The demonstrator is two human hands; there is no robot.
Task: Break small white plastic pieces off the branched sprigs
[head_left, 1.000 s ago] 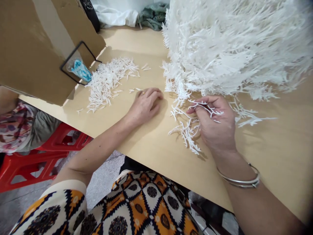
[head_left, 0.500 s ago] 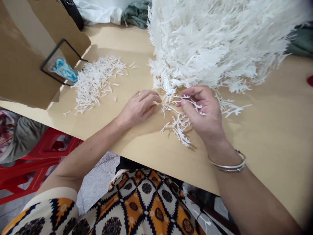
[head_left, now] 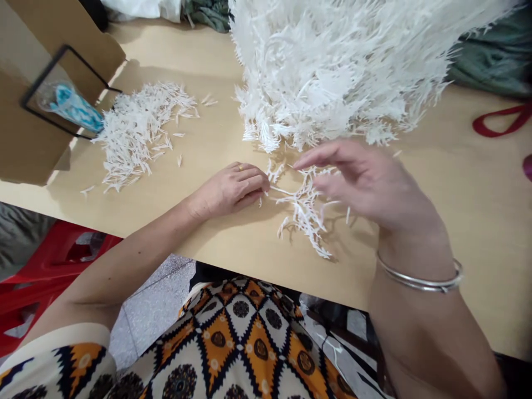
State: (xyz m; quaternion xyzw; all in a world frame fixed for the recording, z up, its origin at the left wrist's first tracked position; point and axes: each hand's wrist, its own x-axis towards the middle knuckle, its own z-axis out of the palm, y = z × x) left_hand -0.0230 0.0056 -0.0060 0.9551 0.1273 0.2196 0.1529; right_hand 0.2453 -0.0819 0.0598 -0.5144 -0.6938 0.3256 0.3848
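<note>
My left hand [head_left: 238,188] rests low over the table with its fingertips pinched on the end of a thin white branching sprig [head_left: 282,190]. To the right of those fingers lies a loose tangle of white sprigs [head_left: 306,213]. My right hand [head_left: 366,180], smeared a little by motion, hovers over the right side of this tangle. Its thumb and fingers are apart, and I see nothing held between them. A small white bit [head_left: 348,215] shows just below the right thumb. Beyond both hands rises a big heap of white feathery sprigs [head_left: 332,72].
A pile of short white bits [head_left: 133,136] lies at the left, by a black wire stand [head_left: 62,50] and a blue-and-white packet [head_left: 75,108]. Behind them stands a cardboard box [head_left: 25,138]. A red loop [head_left: 499,122] lies at the right. A red stool [head_left: 70,249] stands below the table.
My right hand has let go of the sprigs, opened and moved to the right. My left fingers have closed on a sprig's end. The whole view has shifted somewhat to the right.
</note>
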